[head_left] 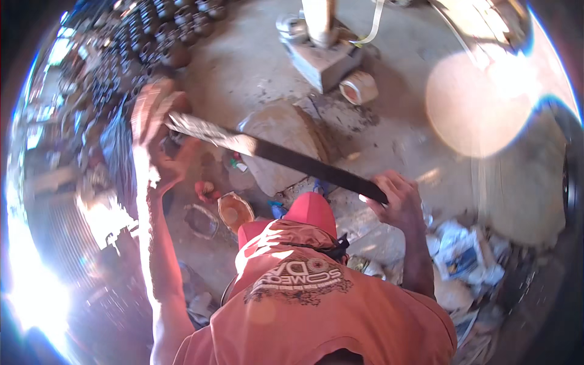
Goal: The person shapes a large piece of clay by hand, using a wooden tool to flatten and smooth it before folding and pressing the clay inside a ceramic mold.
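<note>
A long, flat dark bar (316, 164) slants across in front of my chest, its left part paler and lit by the sun. My right hand (398, 198) is closed round its lower right end. At the upper left end, my left hand (159, 125) is blurred by motion, its fingers stretched and its thumb apart. The bar's tip lies against or just beside that palm; I cannot tell which. Beneath the bar, a large round pale slab (277, 143) rests on the floor. Whether the bar is wood or metal is unclear.
A bowl with an orange inside (236, 212) stands near my knees. Farther off are a pale pot on its side (359, 88) and a post on a square block (322, 64). Many dark round pots (143, 36) crowd the far left. Crumpled plastic bags (465, 252) lie at right.
</note>
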`<state>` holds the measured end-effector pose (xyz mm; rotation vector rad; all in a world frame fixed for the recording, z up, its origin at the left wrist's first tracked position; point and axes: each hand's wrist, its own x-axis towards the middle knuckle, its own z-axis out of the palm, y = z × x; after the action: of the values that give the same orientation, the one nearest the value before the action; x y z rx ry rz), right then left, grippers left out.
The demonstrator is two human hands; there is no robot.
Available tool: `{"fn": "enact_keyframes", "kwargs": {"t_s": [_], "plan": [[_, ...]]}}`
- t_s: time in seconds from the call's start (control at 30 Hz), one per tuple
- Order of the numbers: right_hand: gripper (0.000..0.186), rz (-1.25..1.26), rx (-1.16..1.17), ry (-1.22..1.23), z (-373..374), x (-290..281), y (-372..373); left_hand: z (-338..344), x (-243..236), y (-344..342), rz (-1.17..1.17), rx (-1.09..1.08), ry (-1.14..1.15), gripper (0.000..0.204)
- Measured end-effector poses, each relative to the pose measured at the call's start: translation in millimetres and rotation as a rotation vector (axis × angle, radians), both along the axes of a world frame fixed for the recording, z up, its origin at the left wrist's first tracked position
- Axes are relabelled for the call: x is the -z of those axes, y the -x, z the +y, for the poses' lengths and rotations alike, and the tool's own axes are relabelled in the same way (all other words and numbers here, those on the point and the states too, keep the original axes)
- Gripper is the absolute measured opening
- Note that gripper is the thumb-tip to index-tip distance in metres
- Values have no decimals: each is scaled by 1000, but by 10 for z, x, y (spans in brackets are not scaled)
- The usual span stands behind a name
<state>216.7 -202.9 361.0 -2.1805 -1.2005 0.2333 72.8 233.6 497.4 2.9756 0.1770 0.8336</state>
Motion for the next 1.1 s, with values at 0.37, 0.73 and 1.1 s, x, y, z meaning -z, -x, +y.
{"fn": "enact_keyframes", "kwargs": {"t_s": [0.37, 0.73, 1.1], "plan": [[25, -43, -297, 192, 695, 160, -632, 112, 1288, 1565, 526, -127, 426, 39], [39, -79, -253, 459, 2265, 1114, -852, 816, 2685, 1601, 414, -438, 501, 43], [49, -181, -278, 621, 3663, 2490, -1372, 1685, 4119, 1317, 446, -544, 702, 52]]}}
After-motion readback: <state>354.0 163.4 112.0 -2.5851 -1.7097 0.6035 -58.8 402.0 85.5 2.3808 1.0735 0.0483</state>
